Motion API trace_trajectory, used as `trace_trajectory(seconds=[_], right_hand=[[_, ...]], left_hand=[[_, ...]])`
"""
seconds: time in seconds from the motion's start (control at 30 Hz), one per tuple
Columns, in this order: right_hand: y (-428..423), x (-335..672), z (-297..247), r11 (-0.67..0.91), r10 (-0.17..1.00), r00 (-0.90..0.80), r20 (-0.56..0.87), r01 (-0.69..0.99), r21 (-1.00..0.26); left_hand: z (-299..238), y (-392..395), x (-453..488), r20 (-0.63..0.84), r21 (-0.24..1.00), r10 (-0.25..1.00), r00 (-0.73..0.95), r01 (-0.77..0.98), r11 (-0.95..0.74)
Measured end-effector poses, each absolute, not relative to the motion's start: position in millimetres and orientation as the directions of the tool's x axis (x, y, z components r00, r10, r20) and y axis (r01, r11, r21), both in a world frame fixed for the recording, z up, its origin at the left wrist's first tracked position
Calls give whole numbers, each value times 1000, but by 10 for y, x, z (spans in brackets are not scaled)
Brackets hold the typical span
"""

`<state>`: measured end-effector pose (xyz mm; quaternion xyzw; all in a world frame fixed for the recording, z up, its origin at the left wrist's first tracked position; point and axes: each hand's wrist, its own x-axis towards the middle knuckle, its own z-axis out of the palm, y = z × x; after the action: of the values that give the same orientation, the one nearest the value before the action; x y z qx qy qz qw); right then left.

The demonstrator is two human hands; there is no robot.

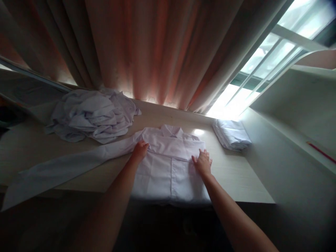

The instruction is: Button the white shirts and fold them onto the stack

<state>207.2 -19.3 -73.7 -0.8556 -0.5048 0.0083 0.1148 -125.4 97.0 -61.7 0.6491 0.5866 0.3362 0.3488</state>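
A white button-up shirt point(168, 164) lies flat on the light wooden table point(236, 178), collar toward the curtain, its lower edge hanging over the table's near edge. One long sleeve point(65, 168) stretches out to the left. My left hand point(139, 150) rests on the shirt's left shoulder area, fingers curled down onto the cloth. My right hand point(202, 161) lies flat on the shirt's right side, fingers stretched out over a sleeve folded across the chest.
A heap of crumpled white shirts point(91, 117) sits at the back left of the table. A stack of folded white shirts point(231, 134) lies at the back right. Orange curtains point(157, 52) hang behind, a window point(275, 59) and white shelf point(296, 105) stand to the right.
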Motion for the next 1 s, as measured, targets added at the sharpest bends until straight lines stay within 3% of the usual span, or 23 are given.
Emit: trace_trajectory(seconds=[0.07,0.2,0.27,0.4,0.77,0.9,1.0], right_hand=[[-350,2253,-828,-506,844,531,77,836,-214],[-544,2414,-941,-437,881,470,59,854,-281],[-582,2443,-956,-408,883,459,95,852,-328],[-579,2468,-919,-430,851,503,149,831,-352],[-437,2536,-727,-689,662,747,64,640,-340],[-445,2571,-745,-696,659,750,61,638,-329],[-477,2565,-789,-623,737,671,83,721,-302]], left_hand=[[-601,997,-1229,34,812,995,94,578,-83],[-576,980,-1194,87,729,991,98,672,-131],[-596,936,-1174,111,626,978,175,752,-205],[-688,856,-1137,-22,405,944,330,866,-293],[-669,812,-1097,-45,282,947,317,914,-293],[-681,779,-1058,-46,240,953,299,929,-280],[-691,763,-1034,-45,242,960,277,935,-259]])
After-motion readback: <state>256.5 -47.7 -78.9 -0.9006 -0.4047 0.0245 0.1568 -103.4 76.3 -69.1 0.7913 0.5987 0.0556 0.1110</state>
